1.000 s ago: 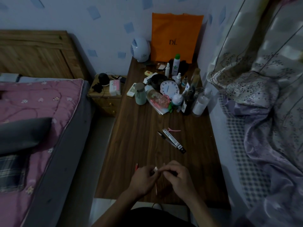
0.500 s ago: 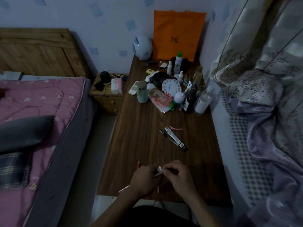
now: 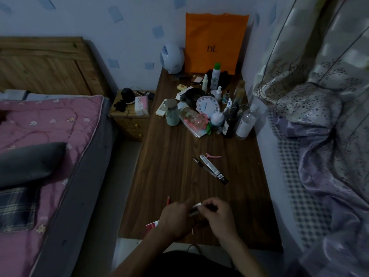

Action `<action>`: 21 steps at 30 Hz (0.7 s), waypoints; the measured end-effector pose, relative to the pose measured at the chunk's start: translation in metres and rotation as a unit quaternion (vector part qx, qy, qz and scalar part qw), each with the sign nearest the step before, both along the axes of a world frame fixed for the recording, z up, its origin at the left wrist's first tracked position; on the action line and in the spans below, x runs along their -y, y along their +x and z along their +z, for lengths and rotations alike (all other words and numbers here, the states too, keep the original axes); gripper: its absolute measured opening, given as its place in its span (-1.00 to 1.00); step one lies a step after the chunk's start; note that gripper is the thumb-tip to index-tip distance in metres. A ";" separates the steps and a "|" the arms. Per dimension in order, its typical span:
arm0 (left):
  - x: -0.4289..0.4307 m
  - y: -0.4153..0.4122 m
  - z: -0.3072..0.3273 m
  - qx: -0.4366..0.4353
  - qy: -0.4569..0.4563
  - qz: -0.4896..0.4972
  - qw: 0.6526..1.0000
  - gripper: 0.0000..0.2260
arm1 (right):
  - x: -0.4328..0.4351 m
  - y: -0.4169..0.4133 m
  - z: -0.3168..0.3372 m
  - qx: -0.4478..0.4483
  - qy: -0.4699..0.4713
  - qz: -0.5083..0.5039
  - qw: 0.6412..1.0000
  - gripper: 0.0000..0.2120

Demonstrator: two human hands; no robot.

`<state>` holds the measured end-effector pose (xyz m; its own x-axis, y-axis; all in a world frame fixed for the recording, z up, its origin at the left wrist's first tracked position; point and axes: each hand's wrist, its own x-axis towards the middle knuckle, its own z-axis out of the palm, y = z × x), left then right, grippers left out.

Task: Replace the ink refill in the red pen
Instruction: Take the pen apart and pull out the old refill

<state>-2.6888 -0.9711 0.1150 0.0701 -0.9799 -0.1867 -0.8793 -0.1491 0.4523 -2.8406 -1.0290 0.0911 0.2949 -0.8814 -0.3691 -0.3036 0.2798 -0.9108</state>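
Note:
My left hand (image 3: 175, 218) is closed around a slim red-and-white pack (image 3: 151, 225). Its red end sticks out below the wrist and its white end shows between my hands. My right hand (image 3: 218, 214) pinches a small dark piece (image 3: 208, 206) right at that white end; what the piece is cannot be made out. A thin red pen part (image 3: 168, 200) lies on the wooden table (image 3: 163, 176), just beyond my left hand. A short pale sliver (image 3: 192, 231) lies beneath my hands.
Farther up the table lie a long black box (image 3: 213, 169), a dark pen (image 3: 196, 160) and a pink clip (image 3: 214, 156). Bottles, a white clock (image 3: 206, 105) and an orange bag (image 3: 214, 43) crowd the far end. A bed is to the left, bedding to the right.
The pack has slid down-left through my left hand, so its red end now shows below the wrist. Both hands stay in the same spot near the table's front edge.

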 end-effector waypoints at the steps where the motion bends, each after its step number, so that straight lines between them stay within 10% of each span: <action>1: -0.001 0.002 0.000 0.007 0.003 0.005 1.000 -0.74 | 0.000 -0.001 -0.001 0.006 0.012 -0.015 1.000 -0.85; 21: 0.031 0.006 0.034 0.191 0.167 -0.172 0.952 -0.71 | -0.002 -0.003 -0.033 0.072 0.364 -0.154 0.916 -0.83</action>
